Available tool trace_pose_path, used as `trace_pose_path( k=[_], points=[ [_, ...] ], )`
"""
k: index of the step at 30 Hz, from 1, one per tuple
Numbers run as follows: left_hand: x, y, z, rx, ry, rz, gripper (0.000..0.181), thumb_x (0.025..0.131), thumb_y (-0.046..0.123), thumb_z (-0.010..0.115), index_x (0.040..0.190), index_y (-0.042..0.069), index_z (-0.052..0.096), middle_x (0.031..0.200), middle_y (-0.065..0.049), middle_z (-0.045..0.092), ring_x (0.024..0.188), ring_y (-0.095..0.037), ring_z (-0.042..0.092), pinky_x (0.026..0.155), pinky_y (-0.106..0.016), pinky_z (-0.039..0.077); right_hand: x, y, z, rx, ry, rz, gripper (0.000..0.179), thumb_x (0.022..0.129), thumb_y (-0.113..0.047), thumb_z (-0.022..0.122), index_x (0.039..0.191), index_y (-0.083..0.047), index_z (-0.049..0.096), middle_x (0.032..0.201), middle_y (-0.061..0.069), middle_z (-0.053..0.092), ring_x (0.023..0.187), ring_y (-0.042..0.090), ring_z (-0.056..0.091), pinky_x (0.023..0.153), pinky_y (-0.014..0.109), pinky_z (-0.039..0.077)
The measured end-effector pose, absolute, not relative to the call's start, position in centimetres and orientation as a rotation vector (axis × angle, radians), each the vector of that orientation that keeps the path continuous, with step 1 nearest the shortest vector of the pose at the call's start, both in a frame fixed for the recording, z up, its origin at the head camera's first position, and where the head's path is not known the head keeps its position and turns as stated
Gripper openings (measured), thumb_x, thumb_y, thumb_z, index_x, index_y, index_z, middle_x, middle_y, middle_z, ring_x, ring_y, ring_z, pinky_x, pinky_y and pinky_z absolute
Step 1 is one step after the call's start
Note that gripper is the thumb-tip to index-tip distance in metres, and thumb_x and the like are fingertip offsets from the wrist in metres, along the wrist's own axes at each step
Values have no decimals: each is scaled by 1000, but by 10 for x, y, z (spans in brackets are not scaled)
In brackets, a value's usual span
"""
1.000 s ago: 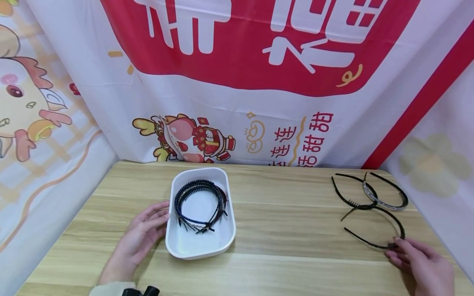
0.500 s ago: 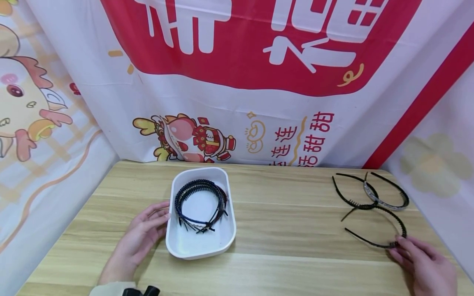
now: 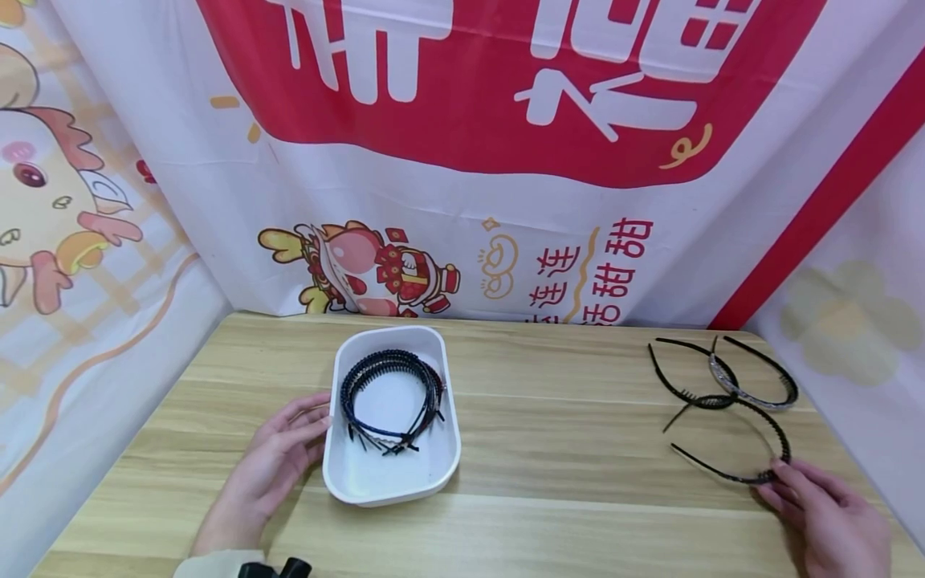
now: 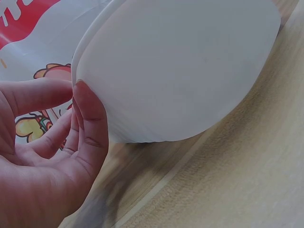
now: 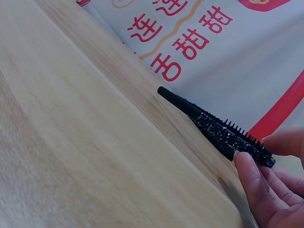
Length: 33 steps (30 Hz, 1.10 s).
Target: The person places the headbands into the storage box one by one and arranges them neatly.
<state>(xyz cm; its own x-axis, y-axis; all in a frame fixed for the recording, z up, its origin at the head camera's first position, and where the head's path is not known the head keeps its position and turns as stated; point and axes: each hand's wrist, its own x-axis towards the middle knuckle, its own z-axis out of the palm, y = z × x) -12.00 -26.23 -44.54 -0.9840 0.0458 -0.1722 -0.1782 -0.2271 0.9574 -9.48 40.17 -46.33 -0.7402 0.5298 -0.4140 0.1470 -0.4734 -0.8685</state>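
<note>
Where the wood-grain table (image 3: pixel 564 449) lies nearest the wearer, at left: one pale sleeve (image 3: pixel 217 565), cut off by the frame edge. Right hand (image 3: pixel 831 510), at the table's right side: thumb and fingers pinching one speckled black headband (image 5: pixel 221 130), comb-toothed, held at its curve, open ends pointing left. Left hand (image 3: pixel 278 453): fingertips touching the left edge of one white bin (image 3: pixel 386 478); whether they clamp its rim cannot be told. Bin contents: several dark headbands (image 3: pixel 388 359), nested, ends crossing, count unclear. Far right, on the table: one black headband (image 3: pixel 655 371) and one silvery headband (image 3: pixel 762 402), overlapping. Beyond: one white cloth (image 3: pixel 470 201), red-printed, with lettering and a cartoon figure.
</note>
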Motion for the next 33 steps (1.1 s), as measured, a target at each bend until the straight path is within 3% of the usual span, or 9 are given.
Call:
trace_pose_path(
  k=[9, 16, 33],
  points=[
    [-121, -261, -443, -173, 1849, 2353, 36, 105, 0, 59, 129, 25, 67, 120, 8, 75, 109, -9, 71, 96, -28, 60, -101, 394, -458, -1085, -1541, 2254, 18, 92, -4, 83, 91, -22, 81, 84, -6, 79, 74, 13, 79, 72, 30, 68],
    [-121, -261, -444, -159, 1859, 2358, 36, 104, -1, 59, 129, 24, 67, 119, 7, 74, 109, -10, 71, 96, -28, 61, -101, 384, -456, -868, -1657, 2366, 23, 98, -3, 77, 92, -25, 80, 87, -5, 82, 74, 15, 81, 74, 30, 68],
    [-120, -261, -443, -184, 1863, 2347, 35, 105, 0, 60, 130, 23, 65, 120, 7, 74, 110, -9, 71, 96, -28, 61, -126, 343, -438, -563, -1956, 2409, 22, 100, -3, 75, 97, -24, 81, 95, -7, 80, 83, 10, 80, 80, 25, 66]
  ],
)
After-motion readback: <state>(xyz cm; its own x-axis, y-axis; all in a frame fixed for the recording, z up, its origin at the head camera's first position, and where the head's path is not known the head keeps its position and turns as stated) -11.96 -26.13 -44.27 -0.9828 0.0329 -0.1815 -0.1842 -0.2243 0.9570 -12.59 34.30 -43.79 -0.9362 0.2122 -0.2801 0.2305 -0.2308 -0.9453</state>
